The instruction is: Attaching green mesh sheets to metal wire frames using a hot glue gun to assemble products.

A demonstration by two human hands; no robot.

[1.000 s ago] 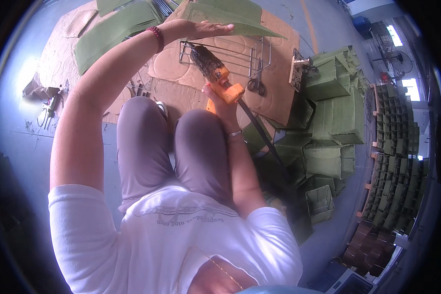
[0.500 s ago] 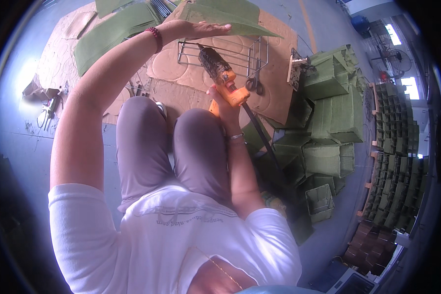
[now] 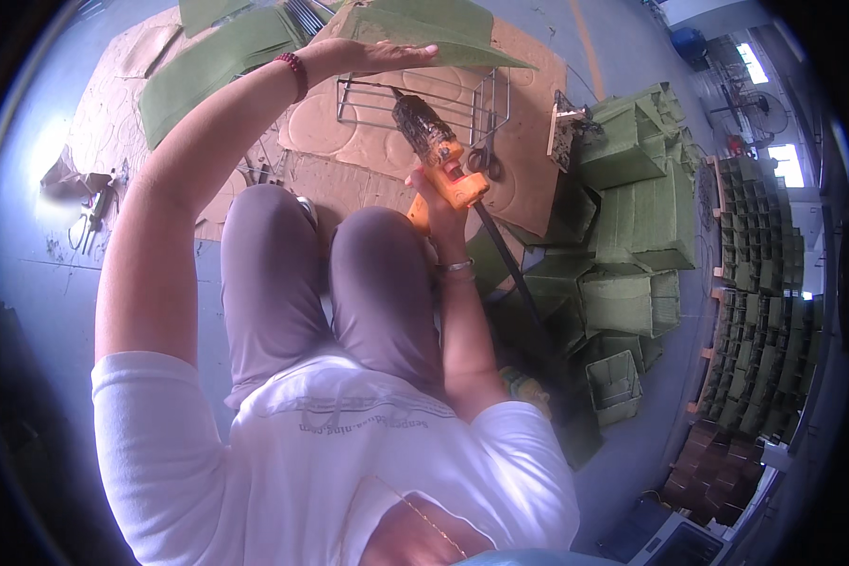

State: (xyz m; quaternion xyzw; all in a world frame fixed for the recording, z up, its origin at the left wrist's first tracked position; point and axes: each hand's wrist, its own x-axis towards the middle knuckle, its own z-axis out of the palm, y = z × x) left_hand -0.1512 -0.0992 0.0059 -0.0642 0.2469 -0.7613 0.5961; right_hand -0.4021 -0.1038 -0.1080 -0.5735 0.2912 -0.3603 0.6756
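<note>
hands at the wire frame

your left hand point(image 3: 377, 58) lies flat and open, palm down, on the green panel point(image 3: 424, 28) that rests over the far side of the wire frame point(image 3: 424, 99). a red bead bracelet point(image 3: 295, 71) sits on that wrist. your right hand point(image 3: 441, 200) is closed around the orange handle of the tool point(image 3: 434, 151); the tool's dark front end points away from you and into the frame, under the panel's near edge. a black hose point(image 3: 505, 269) runs from the handle down to your right. the frame stands on cardboard point(image 3: 349, 141) just beyond your knees. green boxes point(image 3: 632, 217) are stacked to your right, near the frame.
</note>
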